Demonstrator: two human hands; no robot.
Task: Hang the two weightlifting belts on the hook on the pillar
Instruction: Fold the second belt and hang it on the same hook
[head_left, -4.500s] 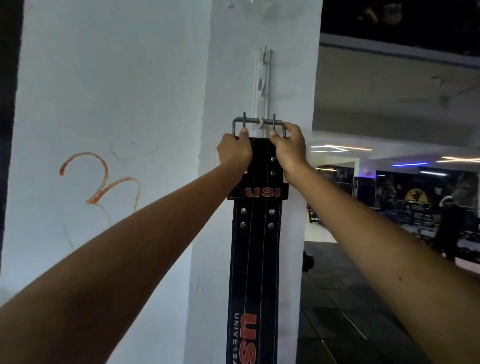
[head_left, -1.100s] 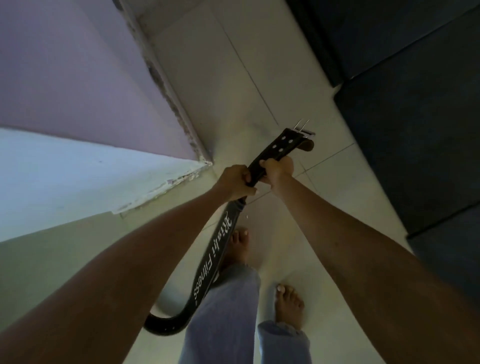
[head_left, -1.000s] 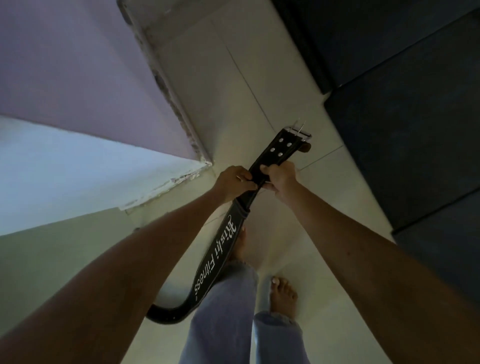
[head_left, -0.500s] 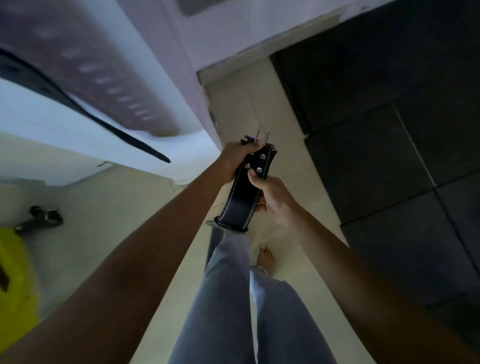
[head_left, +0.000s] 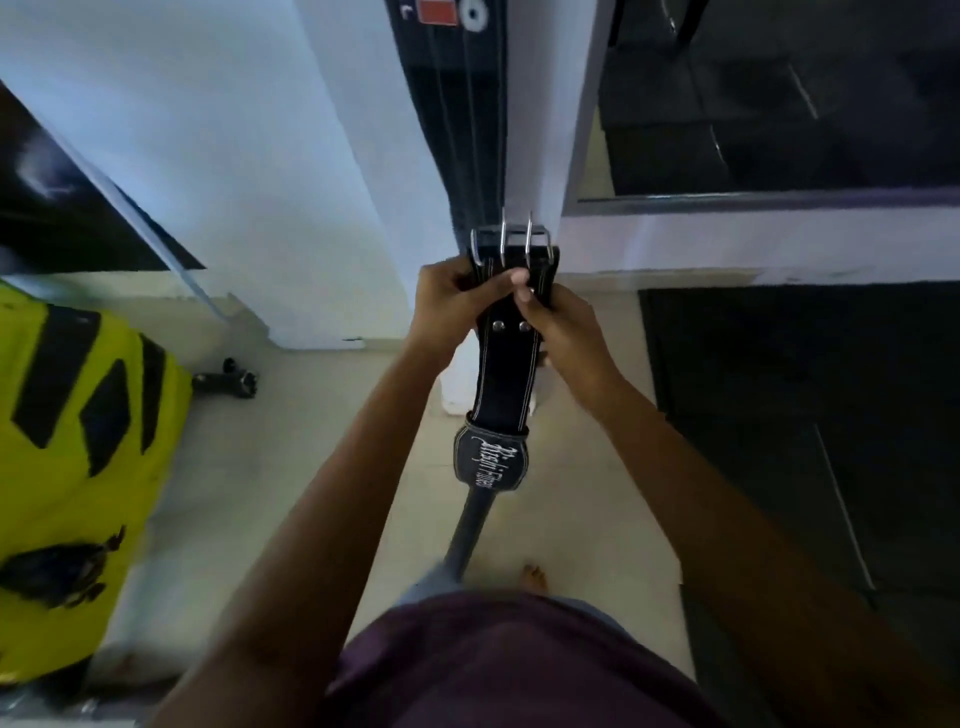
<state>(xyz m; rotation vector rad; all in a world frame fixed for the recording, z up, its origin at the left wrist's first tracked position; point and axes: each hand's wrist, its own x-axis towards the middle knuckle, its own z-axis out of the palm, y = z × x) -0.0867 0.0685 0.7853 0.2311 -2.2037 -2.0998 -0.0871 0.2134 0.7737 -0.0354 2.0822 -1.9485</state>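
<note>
I hold a black weightlifting belt (head_left: 506, 364) with white stitching upright in front of me; its metal buckle (head_left: 511, 240) with two prongs points up. My left hand (head_left: 449, 296) grips its left edge just below the buckle. On its right edge my right hand (head_left: 558, 325) is closed, thumb on the front. The belt's lower part with white lettering hangs toward the floor. Behind it, the first black belt (head_left: 462, 114) hangs down the white pillar (head_left: 322, 156). The hook is out of view above.
A yellow and black object (head_left: 78, 457) stands at the left on the pale tiled floor (head_left: 291, 457). A small dark metal piece (head_left: 228, 382) lies near the pillar's base. Dark floor mats (head_left: 810, 441) cover the right side. My bare foot (head_left: 535, 577) shows below.
I picked the second belt up from the floor with both hands, turned toward the pillar and raised its buckle end. The first belt, hung earlier, is back in view.
</note>
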